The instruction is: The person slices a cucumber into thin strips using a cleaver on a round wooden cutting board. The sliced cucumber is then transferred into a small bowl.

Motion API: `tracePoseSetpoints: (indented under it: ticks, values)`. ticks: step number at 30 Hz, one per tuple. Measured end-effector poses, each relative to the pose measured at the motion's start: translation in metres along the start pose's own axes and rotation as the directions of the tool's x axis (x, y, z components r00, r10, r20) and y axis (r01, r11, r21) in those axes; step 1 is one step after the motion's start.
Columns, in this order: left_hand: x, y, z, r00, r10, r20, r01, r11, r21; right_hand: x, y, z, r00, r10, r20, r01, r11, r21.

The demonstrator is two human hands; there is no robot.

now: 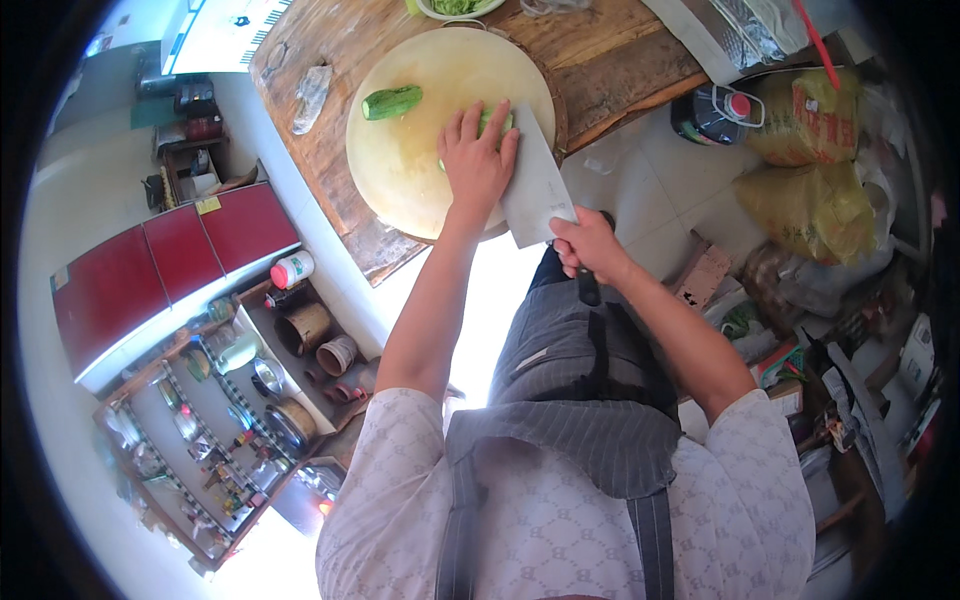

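Note:
My left hand (480, 165) lies palm down on a round cutting board (401, 176), its fingers pinning a piece of green vegetable (495, 120). Most of that piece is hidden beneath the hand. My right hand (592, 244) grips the dark handle of a cleaver (536, 187). The wide, pale blade stands just right of my left fingers, with its far end beside the pinned piece. A cut length of green vegetable (392, 103), like a cucumber or zucchini, rests apart on the board's left side.
The board sits on a worn wooden table (615, 52). At the far edge stands a white bowl (461, 9) of shredded greens. Crumpled clear plastic (311, 97) lies to the left. On the floor at right are a dark jug (709, 116) and yellow sacks (810, 210). Shelves (247, 450) hold jars and pots.

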State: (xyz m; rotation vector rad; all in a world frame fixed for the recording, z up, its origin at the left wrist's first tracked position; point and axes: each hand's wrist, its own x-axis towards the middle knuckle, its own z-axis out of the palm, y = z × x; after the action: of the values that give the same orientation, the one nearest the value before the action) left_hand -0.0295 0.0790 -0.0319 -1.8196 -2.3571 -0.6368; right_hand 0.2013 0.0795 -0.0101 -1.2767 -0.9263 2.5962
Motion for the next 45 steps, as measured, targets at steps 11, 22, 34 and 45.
tracePoseSetpoints:
  ticks: [11, 22, 34, 45]
  values:
    - [-0.023, 0.006, -0.016, 0.989, 0.002, 0.148, -0.016, 0.995, 0.095, -0.079, -0.009, -0.063, 0.996, 0.039, -0.084, -0.051, 0.988, -0.148]
    - [-0.035, -0.018, -0.032, 0.977, 0.074, 0.198, -0.077, 0.997, 0.008, -0.05, -0.044, -0.018, 0.92, -0.302, -0.251, 0.106, 0.806, -0.583]
    - [-0.052, -0.042, -0.034, 0.992, 0.036, 0.123, -0.017, 0.988, -0.152, -0.034, -0.032, -0.011, 0.834, -0.495, -0.243, 0.067, 0.528, -0.847]
    - [-0.056, -0.048, -0.046, 0.964, 0.07, 0.255, -0.056, 0.997, -0.061, -0.039, -0.043, -0.008, 0.855, -0.452, -0.254, 0.023, 0.523, -0.852]
